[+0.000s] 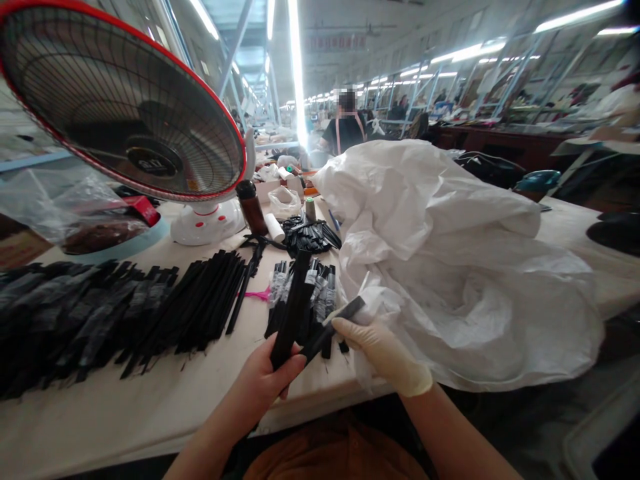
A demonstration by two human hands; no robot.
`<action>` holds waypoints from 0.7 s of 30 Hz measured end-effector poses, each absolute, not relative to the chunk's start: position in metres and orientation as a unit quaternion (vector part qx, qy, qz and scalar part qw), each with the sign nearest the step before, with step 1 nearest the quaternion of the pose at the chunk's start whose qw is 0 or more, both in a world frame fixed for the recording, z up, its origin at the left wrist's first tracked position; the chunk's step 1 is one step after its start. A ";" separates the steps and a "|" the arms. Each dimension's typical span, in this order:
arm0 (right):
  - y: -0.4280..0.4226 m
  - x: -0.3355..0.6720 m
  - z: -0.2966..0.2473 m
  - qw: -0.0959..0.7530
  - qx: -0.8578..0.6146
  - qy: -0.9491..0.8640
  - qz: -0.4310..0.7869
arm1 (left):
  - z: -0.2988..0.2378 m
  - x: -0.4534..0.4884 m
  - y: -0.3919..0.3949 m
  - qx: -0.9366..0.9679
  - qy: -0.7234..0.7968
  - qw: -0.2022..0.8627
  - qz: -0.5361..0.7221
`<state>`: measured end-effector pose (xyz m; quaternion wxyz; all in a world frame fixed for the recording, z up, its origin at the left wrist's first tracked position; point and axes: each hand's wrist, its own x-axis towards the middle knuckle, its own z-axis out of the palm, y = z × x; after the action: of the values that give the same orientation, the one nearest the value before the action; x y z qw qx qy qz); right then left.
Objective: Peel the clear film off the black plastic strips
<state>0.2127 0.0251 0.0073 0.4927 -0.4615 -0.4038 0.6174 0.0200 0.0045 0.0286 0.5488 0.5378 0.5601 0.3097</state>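
My left hand (275, 370), bare, is closed round black fabric strips (293, 307). One of them points up and away, and another slants to the right. On my right hand (383, 350) is a pale glove; its thumb and fingers pinch the slanting strip (350, 308) near its far end. Behind my hands lies a pile of black strips with clear wrapping (323, 297). A large white plastic bag (450, 253) bulges beside my right hand, with a crumpled part close to the fingers. Further left, many black strips (205, 307) lie in rows on the table.
A red-rimmed fan (135, 100) stands at the back left of the cloth-covered table (165, 413). Near it are a brown bottle (253, 210), a white roll (275, 228), a thread spool (310, 210) and more black pieces (313, 237). A person (347, 127) is further back.
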 end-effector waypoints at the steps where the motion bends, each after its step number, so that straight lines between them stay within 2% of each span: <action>1: 0.021 0.206 0.005 0.482 -0.447 -0.399 0.639 | 0.028 0.025 0.006 0.547 0.558 0.534 0.324; 4: 0.015 0.201 0.002 0.467 -0.404 -0.381 0.688 | 0.026 0.031 0.009 0.558 0.555 0.520 0.332; 9: 0.020 0.204 0.004 0.589 -0.421 -0.265 0.637 | 0.025 0.030 0.010 0.575 0.560 0.508 0.315; 14: 0.019 0.195 -0.002 0.543 -0.400 -0.290 0.679 | 0.024 0.033 0.008 0.570 0.566 0.490 0.339; 19: 0.023 0.201 -0.007 0.628 -0.399 -0.229 0.628 | 0.021 0.033 0.006 0.573 0.576 0.483 0.327; 21: 0.020 0.193 -0.010 0.606 -0.404 -0.218 0.650 | 0.018 0.037 0.008 0.567 0.588 0.460 0.347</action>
<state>0.1931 0.0204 -0.0099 0.6063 -0.4037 -0.2178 0.6496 0.0374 0.0081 0.0182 0.4601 0.5674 0.5881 0.3470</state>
